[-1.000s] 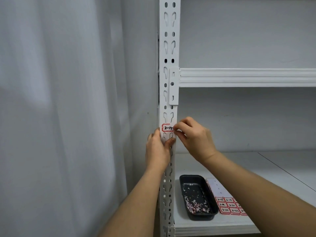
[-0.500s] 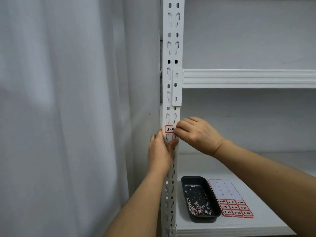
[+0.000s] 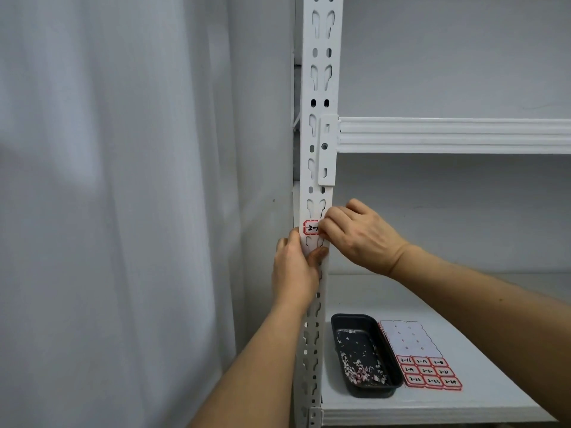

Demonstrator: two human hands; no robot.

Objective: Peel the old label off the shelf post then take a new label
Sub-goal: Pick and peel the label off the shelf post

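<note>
Head view: slotted white metal shelf post (image 3: 319,88) carries a red-bordered paper label (image 3: 310,227) at mid-height. Left hand (image 3: 295,267) wraps the post just below the label, thumb across its front. Right hand (image 3: 360,234) has curled fingertips pinching the label's right edge. On the smooth white shelf (image 3: 463,350) below lie a black oblong tray (image 3: 361,356) holding paper scraps and, just beside it, a label sheet (image 3: 423,359).

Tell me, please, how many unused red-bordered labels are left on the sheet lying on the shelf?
9, in three rows of three at the near end of the label sheet, beside the black tray: top row, middle row, bottom row. The rest of the sheet is bare backing; none seems hidden.
</note>
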